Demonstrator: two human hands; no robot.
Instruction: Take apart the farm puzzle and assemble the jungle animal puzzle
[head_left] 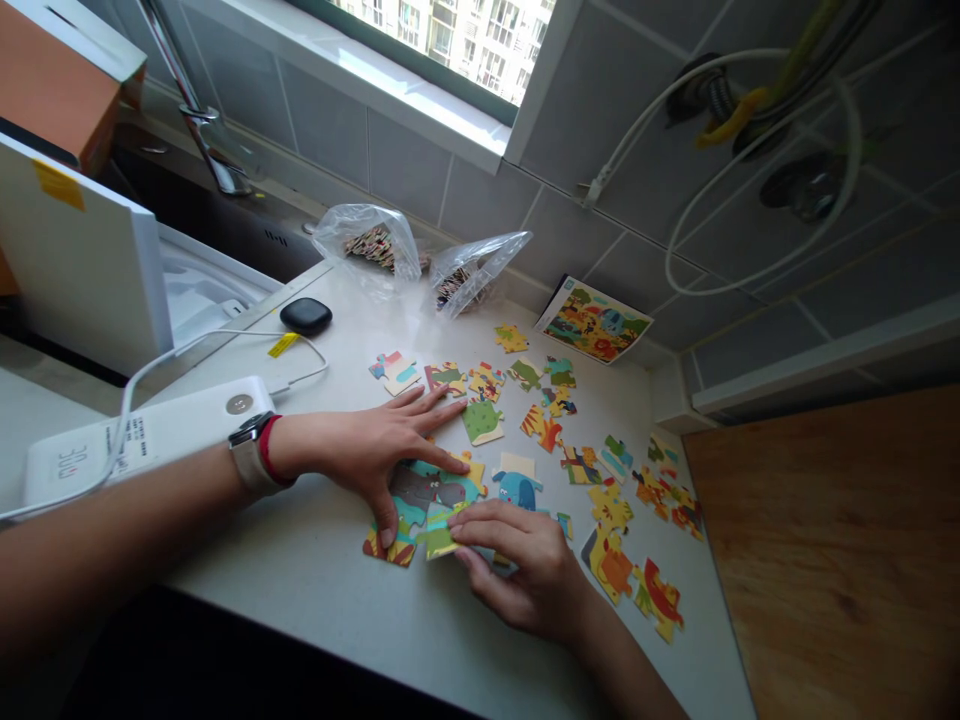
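My left hand (pixel 382 445) lies with fingers spread over a group of joined puzzle pieces (pixel 427 487) that show a grey hippo. Its thumb presses near an orange-and-green corner piece (pixel 390 548). Between thumb and fingers, my right hand (pixel 525 560) holds a green puzzle piece (pixel 441 532) at the lower edge of that group. I cannot tell whether this piece is locked in. A piece with a blue animal (pixel 516 488) lies just above my right hand. The green bush piece (pixel 482 422) is beyond my left fingertips.
Several loose pieces (pixel 611 505) are scattered to the right. The picture card (pixel 596 320) leans on the tiled wall. Two clear plastic bags (pixel 480 268) with pieces stand at the back. At left are a white power bank (pixel 150 435) with a cable, a black case (pixel 306 316) and a sink (pixel 225 225).
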